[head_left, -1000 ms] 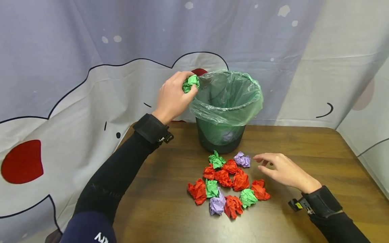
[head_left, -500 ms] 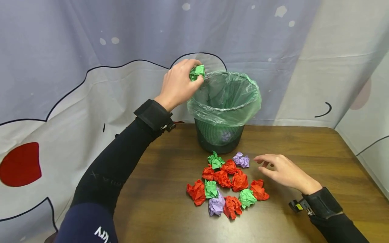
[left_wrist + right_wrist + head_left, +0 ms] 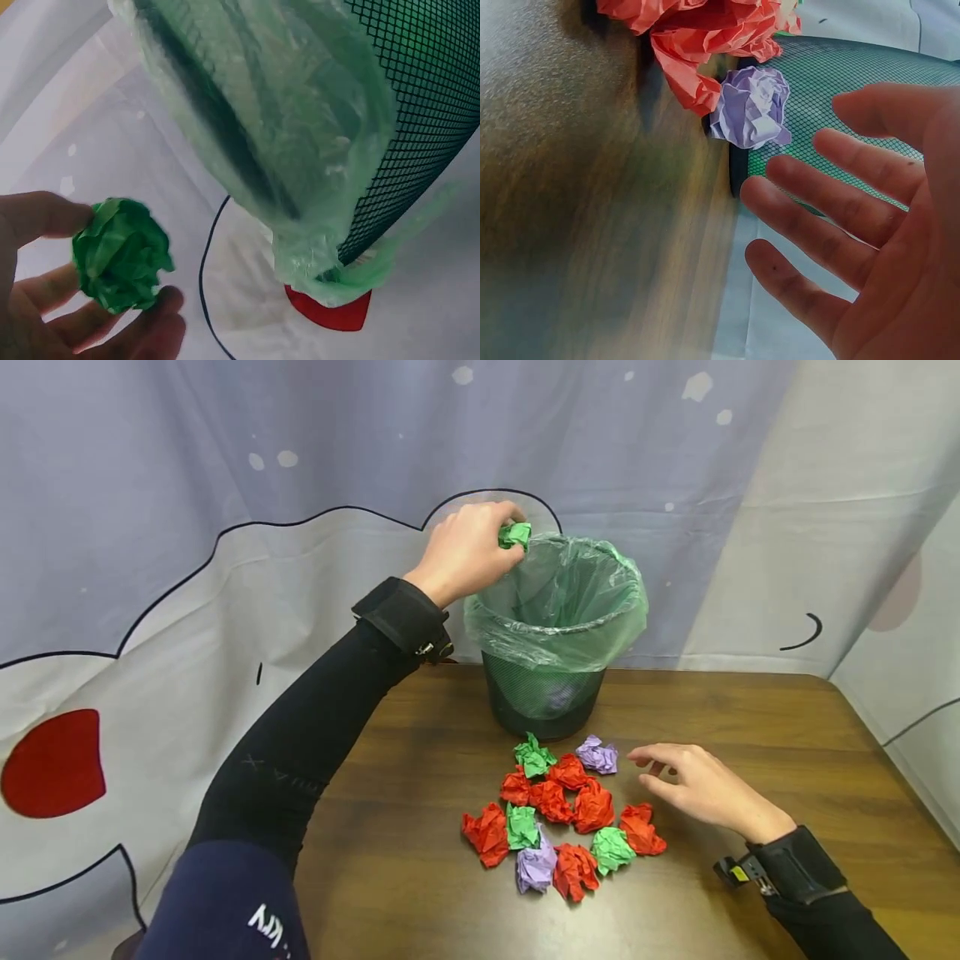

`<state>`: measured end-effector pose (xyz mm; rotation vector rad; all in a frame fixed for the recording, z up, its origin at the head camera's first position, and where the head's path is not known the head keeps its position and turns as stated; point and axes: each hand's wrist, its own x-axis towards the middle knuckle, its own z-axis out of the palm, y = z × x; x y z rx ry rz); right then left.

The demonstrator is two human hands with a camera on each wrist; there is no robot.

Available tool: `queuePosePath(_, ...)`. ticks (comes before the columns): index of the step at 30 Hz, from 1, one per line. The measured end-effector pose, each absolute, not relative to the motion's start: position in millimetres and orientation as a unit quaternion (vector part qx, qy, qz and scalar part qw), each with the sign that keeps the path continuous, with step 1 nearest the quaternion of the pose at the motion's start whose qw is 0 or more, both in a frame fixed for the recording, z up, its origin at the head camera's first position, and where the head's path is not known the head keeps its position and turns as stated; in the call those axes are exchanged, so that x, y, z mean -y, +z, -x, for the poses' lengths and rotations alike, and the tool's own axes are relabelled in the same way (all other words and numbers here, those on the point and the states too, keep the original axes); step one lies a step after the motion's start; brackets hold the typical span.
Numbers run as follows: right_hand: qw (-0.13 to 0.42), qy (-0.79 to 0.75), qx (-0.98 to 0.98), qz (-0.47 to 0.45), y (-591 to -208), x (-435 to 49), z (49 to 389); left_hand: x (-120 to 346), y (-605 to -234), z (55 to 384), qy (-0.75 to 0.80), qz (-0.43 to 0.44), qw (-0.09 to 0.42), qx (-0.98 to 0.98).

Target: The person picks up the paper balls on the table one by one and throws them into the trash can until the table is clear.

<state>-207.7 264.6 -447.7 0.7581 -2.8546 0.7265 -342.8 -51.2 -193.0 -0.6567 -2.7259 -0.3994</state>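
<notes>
My left hand [image 3: 468,553] pinches a crumpled green paper ball [image 3: 514,535] between thumb and fingers, up at the left rim of the waste bin [image 3: 551,693]. In the left wrist view the green paper ball [image 3: 121,255] sits in the fingertips, beside the bin's liner [image 3: 300,112]. My right hand [image 3: 701,785] hovers over the table's right side with relaxed fingers and nothing in them. Nearest to it is a purple paper ball [image 3: 597,755], also a purple ball [image 3: 751,107] ahead of the fingers in the right wrist view.
Several red paper balls [image 3: 593,807], green ones [image 3: 612,848] and another purple one [image 3: 536,865] lie clustered on the wooden table [image 3: 390,860] before the bin. A green plastic liner [image 3: 558,643] drapes over the bin's rim. A patterned curtain [image 3: 337,435] hangs behind.
My left hand has moved up and to the right with the green paper ball, from beside the bin to its rim. The right hand has stayed nearly still.
</notes>
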Motion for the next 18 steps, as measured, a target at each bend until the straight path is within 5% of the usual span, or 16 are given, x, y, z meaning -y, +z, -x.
queuePosePath(8, 0.045, 0.240, 0.939, -0.244, -448.5, -262.7, 207.6, 51.5, -202.0, 348.7, -0.113, 0.223, 0.097, 0.964)
queuePosePath(18, 0.047, 0.244, 0.938, -0.243, -453.1, -266.4, 208.3, 69.2, -216.1, 342.9, -0.126, 0.210, 0.138, 0.960)
